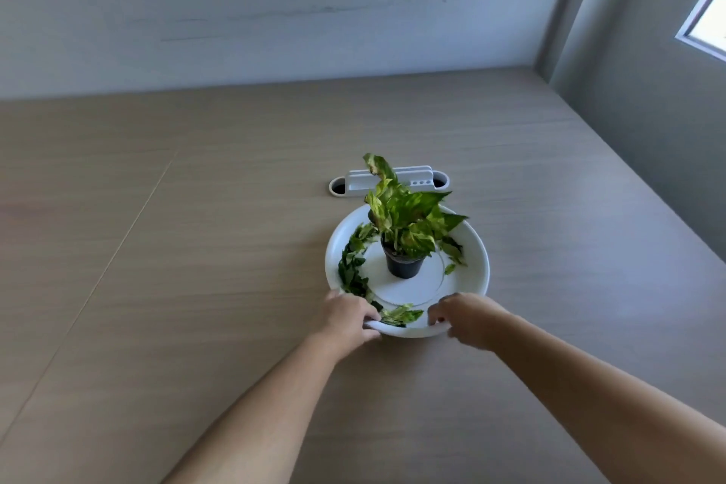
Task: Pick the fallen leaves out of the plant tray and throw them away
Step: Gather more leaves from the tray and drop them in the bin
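A round white plant tray (477, 267) lies on the wooden table. In its middle stands a small black pot (404, 265) with a green and yellow leafy plant (408, 216). Several fallen leaves (351, 267) lie along the tray's left side, more fallen leaves (400, 315) at the near rim, and a few (451, 251) on the right. My left hand (349, 320) grips the tray's near-left rim. At the near-right rim my right hand (467, 320) holds the edge with curled fingers.
A white cable grommet with a raised socket block (389, 183) sits in the wooden table (196, 248) just behind the tray. Walls close the table off at the back and right. A window (707, 20) shows at the upper right.
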Demonstrator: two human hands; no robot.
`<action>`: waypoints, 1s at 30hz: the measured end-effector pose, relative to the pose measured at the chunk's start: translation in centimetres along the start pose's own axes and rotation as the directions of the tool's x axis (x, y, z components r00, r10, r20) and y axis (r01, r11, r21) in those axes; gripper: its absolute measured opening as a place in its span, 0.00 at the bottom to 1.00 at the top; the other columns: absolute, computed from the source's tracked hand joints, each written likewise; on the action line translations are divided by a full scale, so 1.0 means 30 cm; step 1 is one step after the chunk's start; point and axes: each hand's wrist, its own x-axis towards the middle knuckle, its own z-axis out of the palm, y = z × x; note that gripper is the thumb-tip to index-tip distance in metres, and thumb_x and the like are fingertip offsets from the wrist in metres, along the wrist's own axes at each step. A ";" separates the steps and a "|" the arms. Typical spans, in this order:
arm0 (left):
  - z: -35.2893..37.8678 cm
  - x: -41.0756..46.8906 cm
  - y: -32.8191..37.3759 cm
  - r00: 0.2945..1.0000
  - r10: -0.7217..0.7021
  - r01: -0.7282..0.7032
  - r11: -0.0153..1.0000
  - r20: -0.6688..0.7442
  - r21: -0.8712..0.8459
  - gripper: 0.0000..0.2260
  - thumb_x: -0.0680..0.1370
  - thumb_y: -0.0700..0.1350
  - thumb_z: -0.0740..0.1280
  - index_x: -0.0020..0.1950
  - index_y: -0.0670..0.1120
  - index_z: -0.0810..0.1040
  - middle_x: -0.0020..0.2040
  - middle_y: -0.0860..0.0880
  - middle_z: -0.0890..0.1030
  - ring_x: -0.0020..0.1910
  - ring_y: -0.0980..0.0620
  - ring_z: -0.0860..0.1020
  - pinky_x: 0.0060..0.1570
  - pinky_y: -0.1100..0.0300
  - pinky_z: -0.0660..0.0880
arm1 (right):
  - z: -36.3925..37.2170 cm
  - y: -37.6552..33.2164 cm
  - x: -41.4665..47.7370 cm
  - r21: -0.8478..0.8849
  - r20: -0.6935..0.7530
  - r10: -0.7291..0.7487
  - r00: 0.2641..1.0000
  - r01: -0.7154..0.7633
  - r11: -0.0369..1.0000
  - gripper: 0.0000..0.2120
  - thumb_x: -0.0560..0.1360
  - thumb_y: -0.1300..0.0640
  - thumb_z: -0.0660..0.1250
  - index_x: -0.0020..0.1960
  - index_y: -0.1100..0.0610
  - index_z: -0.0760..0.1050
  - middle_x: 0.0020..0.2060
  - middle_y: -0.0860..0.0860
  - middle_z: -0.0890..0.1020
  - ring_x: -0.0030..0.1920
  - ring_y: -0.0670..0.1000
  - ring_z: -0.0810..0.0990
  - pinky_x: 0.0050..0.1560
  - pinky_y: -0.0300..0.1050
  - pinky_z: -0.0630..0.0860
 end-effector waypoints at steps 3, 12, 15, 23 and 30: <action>0.001 0.002 0.037 0.997 0.050 -0.049 0.998 0.052 -0.026 0.21 0.71 0.57 0.72 0.62 0.53 0.78 0.60 0.53 0.81 0.61 0.51 0.77 0.64 0.56 0.68 | -0.022 0.051 -0.011 -0.183 -0.077 0.063 0.995 -0.076 0.980 0.19 0.74 0.65 0.59 0.61 0.50 0.73 0.59 0.50 0.79 0.60 0.54 0.77 0.61 0.48 0.72; -0.032 0.014 -0.006 0.990 -0.122 0.125 0.991 0.066 -0.052 0.16 0.66 0.57 0.75 0.50 0.53 0.83 0.50 0.53 0.84 0.54 0.50 0.79 0.57 0.56 0.75 | 0.023 -0.055 0.006 0.026 0.001 -0.068 0.998 0.068 0.997 0.15 0.74 0.63 0.63 0.59 0.52 0.74 0.57 0.52 0.79 0.56 0.55 0.78 0.54 0.50 0.76; 0.000 0.003 0.033 0.991 -0.118 0.127 0.974 0.058 -0.190 0.15 0.66 0.58 0.75 0.48 0.52 0.84 0.48 0.53 0.85 0.52 0.51 0.80 0.56 0.56 0.76 | -0.010 0.019 0.002 -0.001 0.071 -0.029 0.997 0.029 1.000 0.20 0.72 0.66 0.61 0.60 0.49 0.75 0.57 0.51 0.80 0.58 0.54 0.77 0.58 0.49 0.76; -0.049 0.078 0.081 0.992 -0.100 0.107 0.991 0.083 -0.083 0.15 0.73 0.49 0.70 0.58 0.53 0.76 0.58 0.49 0.75 0.54 0.47 0.76 0.46 0.56 0.73 | -0.020 -0.015 0.092 0.185 -0.038 0.101 0.994 -0.093 0.978 0.14 0.73 0.54 0.65 0.57 0.52 0.75 0.56 0.52 0.78 0.54 0.54 0.77 0.53 0.49 0.77; -0.012 0.100 0.132 0.990 -0.107 0.109 0.994 0.087 -0.023 0.10 0.71 0.31 0.63 0.48 0.43 0.77 0.47 0.42 0.75 0.42 0.44 0.73 0.39 0.55 0.68 | 0.034 -0.042 0.145 0.085 -0.043 0.118 0.992 -0.114 0.990 0.08 0.72 0.64 0.63 0.51 0.60 0.77 0.51 0.58 0.77 0.42 0.55 0.74 0.44 0.46 0.74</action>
